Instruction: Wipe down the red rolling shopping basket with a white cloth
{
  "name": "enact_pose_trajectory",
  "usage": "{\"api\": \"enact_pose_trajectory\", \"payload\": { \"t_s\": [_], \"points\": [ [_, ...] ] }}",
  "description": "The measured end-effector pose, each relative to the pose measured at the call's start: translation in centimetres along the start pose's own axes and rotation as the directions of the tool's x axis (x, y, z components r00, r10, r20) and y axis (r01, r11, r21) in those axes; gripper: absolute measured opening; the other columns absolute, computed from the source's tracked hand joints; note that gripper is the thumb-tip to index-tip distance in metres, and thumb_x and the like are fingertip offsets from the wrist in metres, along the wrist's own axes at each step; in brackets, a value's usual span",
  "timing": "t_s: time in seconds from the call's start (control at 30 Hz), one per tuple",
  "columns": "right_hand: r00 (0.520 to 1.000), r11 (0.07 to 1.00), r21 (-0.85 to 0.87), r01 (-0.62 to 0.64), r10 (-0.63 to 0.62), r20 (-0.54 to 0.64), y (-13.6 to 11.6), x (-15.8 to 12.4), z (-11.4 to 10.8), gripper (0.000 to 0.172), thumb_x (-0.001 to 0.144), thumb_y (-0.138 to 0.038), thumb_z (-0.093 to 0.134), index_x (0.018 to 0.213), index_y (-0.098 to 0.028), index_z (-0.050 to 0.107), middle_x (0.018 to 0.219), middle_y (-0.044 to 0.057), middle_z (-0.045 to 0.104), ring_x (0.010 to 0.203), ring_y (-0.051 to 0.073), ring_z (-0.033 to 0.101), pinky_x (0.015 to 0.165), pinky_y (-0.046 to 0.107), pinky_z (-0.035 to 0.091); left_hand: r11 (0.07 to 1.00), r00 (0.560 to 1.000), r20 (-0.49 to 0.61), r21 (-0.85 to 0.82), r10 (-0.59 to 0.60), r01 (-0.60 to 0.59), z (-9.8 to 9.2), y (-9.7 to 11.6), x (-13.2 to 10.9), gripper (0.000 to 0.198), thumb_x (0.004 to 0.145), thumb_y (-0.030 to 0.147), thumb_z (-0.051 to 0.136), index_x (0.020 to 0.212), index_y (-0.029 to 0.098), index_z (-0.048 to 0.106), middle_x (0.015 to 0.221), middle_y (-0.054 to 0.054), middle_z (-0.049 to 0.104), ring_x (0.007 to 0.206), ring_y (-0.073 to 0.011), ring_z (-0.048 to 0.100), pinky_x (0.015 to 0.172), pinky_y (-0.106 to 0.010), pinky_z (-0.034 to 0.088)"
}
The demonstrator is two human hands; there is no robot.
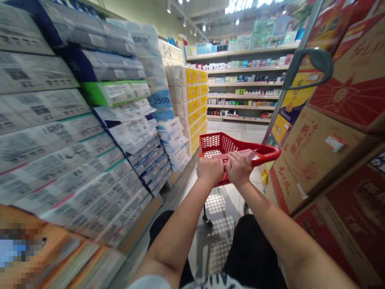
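Cart: a red trolley [210, 140] with a perforated basket is right in front of the person, in the aisle between two banks of stacked goods; the basket walls let light through in a grid.
Left hand: the left hand [209, 170] is closed around the cart's push bar [249, 155], knuckles up, near the bar's left part.
Right hand: the right hand [240, 166] grips the same bar just beside the left one, fingers curled over the top; I cannot tell whether the two hands touch.
Arms: both reach forward and draw together at the bar, above the person's dark-clad legs [252, 253].
Wheels: one dark caster [207, 221] shows below the basket, on the pale floor [191, 192], where a patterned shadow falls.
Left side: tall piles of wrapped packs [45, 140] line the aisle, and beyond them are a big pack marked 2500 [161, 101] and a column of yellow-sided packs [197, 108].
Right side: brown and red cartons [306, 148] are stacked close to the cart, and a grey-green looped handle [323, 66] juts out above.
Far end: small boxes and bottles fill the shelves [240, 108] under a lit sign [252, 5].
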State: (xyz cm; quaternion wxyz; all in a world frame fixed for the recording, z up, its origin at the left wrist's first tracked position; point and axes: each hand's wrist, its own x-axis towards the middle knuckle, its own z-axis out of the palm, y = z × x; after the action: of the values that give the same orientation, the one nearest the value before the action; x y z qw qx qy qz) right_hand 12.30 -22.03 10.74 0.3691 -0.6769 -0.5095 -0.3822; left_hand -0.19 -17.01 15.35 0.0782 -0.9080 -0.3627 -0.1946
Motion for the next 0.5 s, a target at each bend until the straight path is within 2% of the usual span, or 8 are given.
{"api": "enact_pose_trajectory", "payload": {
  "t_s": [0.07,0.13,0.17,0.27,0.33,0.4,0.5],
  "points": [
    [1.0,1.0,0.006,0.001,-0.001,0.024,0.0,0.0,0.0,0.028,0.089,-0.023,0.048,0.104,-0.017,0.071,0.112,0.004,0.071,0.11,0.02,0.061,0.099,0.034,0.035,0.996,0.989,0.132,0.034,0.073,-0.079,-0.6,-0.2,0.7,0.042,0.098,0.031,0.033,0.091,0.012,0.07,0.087,-0.014,0.069,0.082,-0.0253,0.065,0.076,-0.037,0.042],
    [0.999,1.0,0.011,-0.01,0.009,0.051,0.1,0.1,0.0,0.028,0.089,-0.023,0.048,0.104,-0.017,0.071,0.113,0.004,0.07,0.112,0.02,0.061,0.1,0.034,0.035,0.992,0.98,0.162,0.032,0.117,-0.124,-0.7,-0.3,0.7,0.041,0.098,0.029,0.033,0.091,0.013,0.069,0.087,-0.013,0.069,0.082,-0.0246,0.065,0.076,-0.037,0.041],
    [0.998,1.0,0.012,-0.017,0.017,0.061,0.1,0.1,0.1,0.029,0.089,-0.023,0.048,0.104,-0.017,0.071,0.113,0.005,0.07,0.112,0.02,0.06,0.1,0.034,0.035,0.993,0.986,0.123,0.024,0.112,-0.116,-0.6,-0.3,0.5,0.041,0.098,0.029,0.032,0.091,0.013,0.069,0.087,-0.013,0.069,0.083,-0.0244,0.065,0.078,-0.037,0.041],
    [0.996,0.999,0.011,-0.03,0.029,0.089,0.2,0.1,0.2,0.029,0.09,-0.023,0.047,0.105,-0.018,0.071,0.115,0.004,0.07,0.114,0.02,0.059,0.102,0.035,0.034,0.998,0.993,-0.101,-0.025,0.061,-0.064,0.3,-0.2,-0.8,0.044,0.1,0.033,0.028,0.093,0.012,0.066,0.09,-0.014,0.067,0.09,-0.0247,0.062,0.085,-0.039,0.039],
    [0.995,1.0,0.016,-0.02,0.018,0.103,0.2,0.2,0.2,0.029,0.091,-0.023,0.047,0.106,-0.018,0.07,0.115,0.004,0.069,0.115,0.02,0.059,0.102,0.035,0.033,0.998,0.985,-0.167,-0.053,0.035,-0.044,0.6,-0.2,-1.3,0.044,0.1,0.034,0.028,0.093,0.012,0.066,0.09,-0.013,0.067,0.092,-0.0246,0.061,0.087,-0.04,0.037],
    [0.995,1.0,0.024,-0.005,0.002,0.102,0.1,0.2,0.1,0.029,0.091,-0.023,0.046,0.106,-0.018,0.07,0.115,0.004,0.069,0.114,0.02,0.059,0.101,0.035,0.033,0.999,0.994,-0.111,-0.041,0.007,-0.011,0.4,-0.2,-1.2,0.045,0.099,0.034,0.028,0.092,0.011,0.066,0.089,-0.014,0.067,0.089,-0.0242,0.062,0.085,-0.038,0.038],
    [0.995,0.999,0.043,0.0,-0.004,0.095,-0.2,0.4,-0.1,0.03,0.091,-0.022,0.044,0.105,-0.017,0.07,0.114,0.004,0.07,0.113,0.02,0.06,0.101,0.035,0.033,0.999,0.999,0.05,0.029,0.014,-0.016,-0.4,-0.4,-0.3,0.045,0.099,0.032,0.03,0.092,0.01,0.068,0.087,-0.014,0.068,0.083,-0.0238,0.064,0.078,-0.036,0.04]
  ]
}}
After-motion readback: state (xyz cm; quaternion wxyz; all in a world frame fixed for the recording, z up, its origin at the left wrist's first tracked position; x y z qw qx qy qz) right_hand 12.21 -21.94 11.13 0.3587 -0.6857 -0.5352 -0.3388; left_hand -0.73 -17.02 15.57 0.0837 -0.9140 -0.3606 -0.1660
